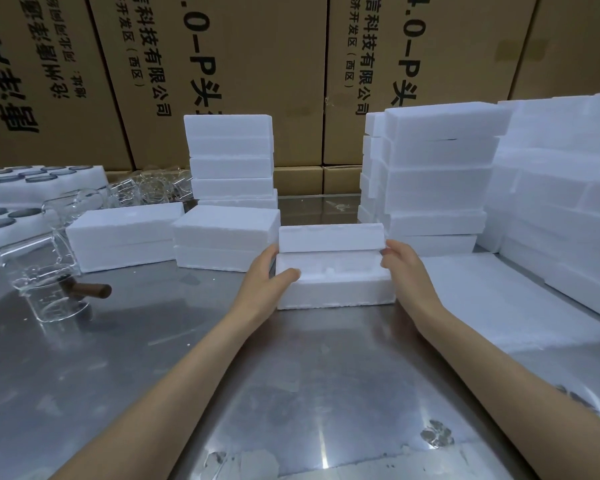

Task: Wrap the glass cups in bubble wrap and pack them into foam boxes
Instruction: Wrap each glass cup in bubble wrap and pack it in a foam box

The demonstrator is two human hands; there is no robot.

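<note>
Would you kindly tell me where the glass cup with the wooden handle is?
The glass cup lies on its side at the left of the metal table.

Tabletop (146, 368): bare sheet metal, brushed grey, semi-glossy, with smeared reflections and scuffs.
Foam box (336, 289): white expanded foam, matt, finely grainy, edges slightly crumbly. Its lid (329, 237): same foam.
Foam stacks (437, 174): same matt white.
Flat sheet (506, 299) at right: white, soft matt, faintly textured.
Glass cup (54, 299): clear, glossy, smooth; handle (90, 290) dark brown wood, dull sheen.
Cartons (257, 64): brown corrugated cardboard, matt, black print.
Bubble wrap (437, 433): clear plastic film, shiny.
</note>
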